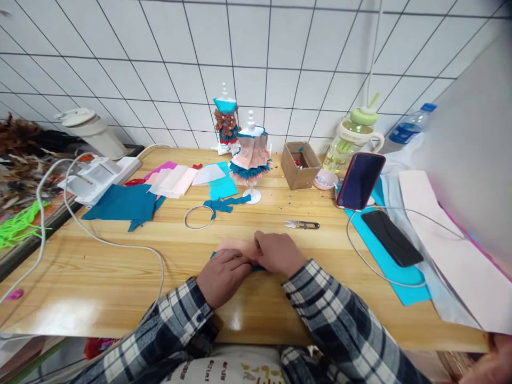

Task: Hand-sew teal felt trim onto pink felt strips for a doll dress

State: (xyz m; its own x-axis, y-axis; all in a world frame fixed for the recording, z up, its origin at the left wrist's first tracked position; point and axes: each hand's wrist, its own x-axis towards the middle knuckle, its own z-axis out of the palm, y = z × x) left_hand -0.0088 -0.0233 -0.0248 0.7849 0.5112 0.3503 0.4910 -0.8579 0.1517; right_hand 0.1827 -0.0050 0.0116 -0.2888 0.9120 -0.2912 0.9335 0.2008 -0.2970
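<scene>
A small pink piece of felt lies on the wooden table over a blue piece whose edge peeks out beneath. My left hand and my right hand meet on top of it, knuckles up and fingers curled, pinching the fabric where they touch. Plaid sleeves cover both of my forearms. What exactly lies under the fingers is hidden. Small thread snips lie just beyond my right hand.
Two mini mannequins in doll dresses stand at the back, with felt scraps, a wire ring, a cardboard box, a cup and a bottle. Two phones and blue felt sit right. A cable runs left.
</scene>
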